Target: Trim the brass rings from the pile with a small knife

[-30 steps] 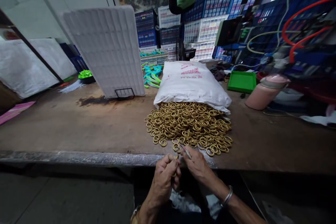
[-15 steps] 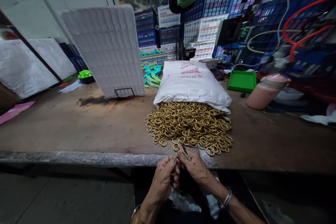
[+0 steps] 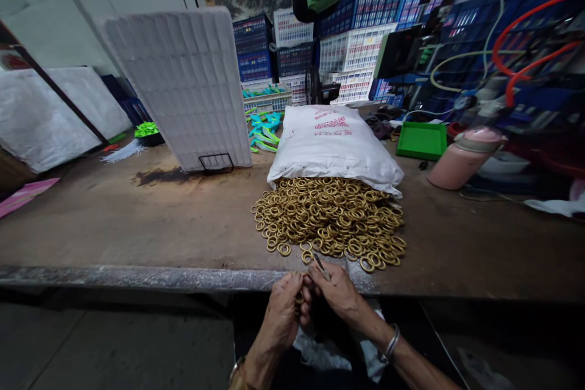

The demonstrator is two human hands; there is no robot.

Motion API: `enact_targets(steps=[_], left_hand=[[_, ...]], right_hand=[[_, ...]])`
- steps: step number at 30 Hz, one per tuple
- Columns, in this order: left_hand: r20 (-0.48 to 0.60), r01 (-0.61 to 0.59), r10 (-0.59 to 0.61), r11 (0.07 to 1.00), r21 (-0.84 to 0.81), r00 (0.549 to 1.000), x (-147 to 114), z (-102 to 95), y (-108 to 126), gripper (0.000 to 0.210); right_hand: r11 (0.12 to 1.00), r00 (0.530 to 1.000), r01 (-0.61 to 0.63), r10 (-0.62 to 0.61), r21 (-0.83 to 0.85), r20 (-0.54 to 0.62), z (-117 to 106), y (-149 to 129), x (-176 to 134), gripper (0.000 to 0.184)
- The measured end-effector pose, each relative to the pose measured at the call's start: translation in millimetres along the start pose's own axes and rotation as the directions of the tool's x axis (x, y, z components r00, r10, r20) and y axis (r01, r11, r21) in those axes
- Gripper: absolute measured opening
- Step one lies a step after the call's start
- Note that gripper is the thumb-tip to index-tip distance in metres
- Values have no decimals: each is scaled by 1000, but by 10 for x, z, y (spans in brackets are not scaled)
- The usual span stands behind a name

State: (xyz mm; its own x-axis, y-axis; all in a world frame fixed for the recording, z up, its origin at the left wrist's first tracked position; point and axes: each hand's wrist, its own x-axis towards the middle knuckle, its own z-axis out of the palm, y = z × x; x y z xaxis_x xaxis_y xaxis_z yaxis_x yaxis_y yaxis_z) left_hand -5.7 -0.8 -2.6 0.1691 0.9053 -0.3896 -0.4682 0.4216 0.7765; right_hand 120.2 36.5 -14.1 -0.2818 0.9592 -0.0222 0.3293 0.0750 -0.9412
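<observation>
One partly hidden gold-coloured round ring (image 3: 299, 299) is pinched in the left hand (image 3: 282, 312); the right hand (image 3: 343, 297) grips a slim grey tool (image 3: 322, 267) pointing upper-left.

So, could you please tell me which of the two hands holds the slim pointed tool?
The right hand: the slim tool juts from it toward the ring pile, whereas the left hand holds a brass-coloured ring.

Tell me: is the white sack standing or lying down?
Lying down: the white sack has its printed side up, with gold-coloured rings heaped at its near edge.
</observation>
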Motion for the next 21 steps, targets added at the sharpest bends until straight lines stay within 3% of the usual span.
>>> enact_targets(steps=[14,21], left_hand=[[-40,22,-22,1000,-4,999,29,-11,28,37],[-21,58,-62,991,-124,998,24,-40,1,34]], right_hand=[[988,995,84,-90,-130,-37,-14,-17,-1,30],[985,998,38,-45,-167,-39,-11,12,9,31]])
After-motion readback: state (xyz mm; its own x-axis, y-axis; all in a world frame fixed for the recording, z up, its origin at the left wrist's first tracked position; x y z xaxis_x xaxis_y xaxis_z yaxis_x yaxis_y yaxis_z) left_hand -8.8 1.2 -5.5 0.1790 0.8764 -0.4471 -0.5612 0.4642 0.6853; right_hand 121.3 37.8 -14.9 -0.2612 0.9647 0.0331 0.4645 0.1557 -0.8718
